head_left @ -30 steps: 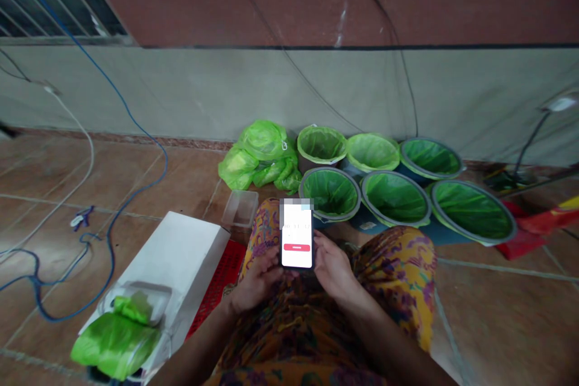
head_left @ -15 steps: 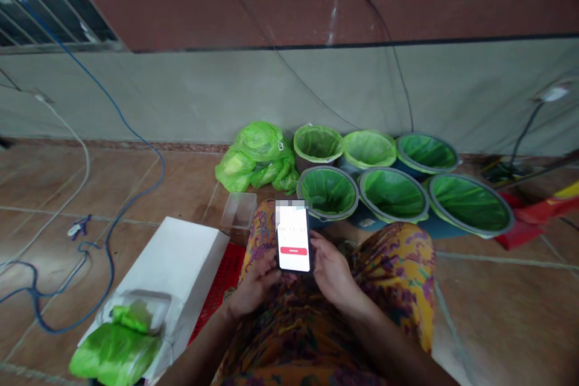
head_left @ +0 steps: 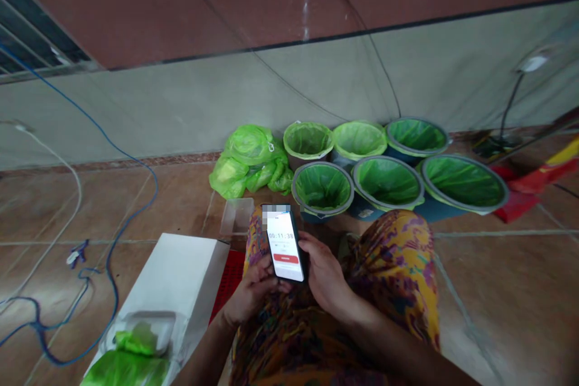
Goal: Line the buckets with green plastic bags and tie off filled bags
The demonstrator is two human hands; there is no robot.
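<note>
A dark-cased smartphone [head_left: 285, 247] is held above my lap, its lit screen showing a timer at 00:11:38 and a red button. My left hand [head_left: 256, 286] is closed about its lower left corner, with fingertips showing under the bottom edge. On the other side, my right hand [head_left: 323, 268] grips the phone's right edge, fingers partly hidden behind it. Patterned yellow and purple trousers [head_left: 393, 259] cover my knees just beyond and below the hands.
Several bins [head_left: 386, 184] with green liners stand against the wall, beside filled green bags [head_left: 251, 157]. A clear plastic tray [head_left: 237, 216] lies before them. At left are a white box [head_left: 169, 277], a red basket [head_left: 229, 277] and a blue cable [head_left: 156, 184]. A red dustpan [head_left: 518, 202] is at right.
The view has tilted slightly. The phone has turned a little in my hands and its screen reads more clearly. Both hands keep hold of it.
</note>
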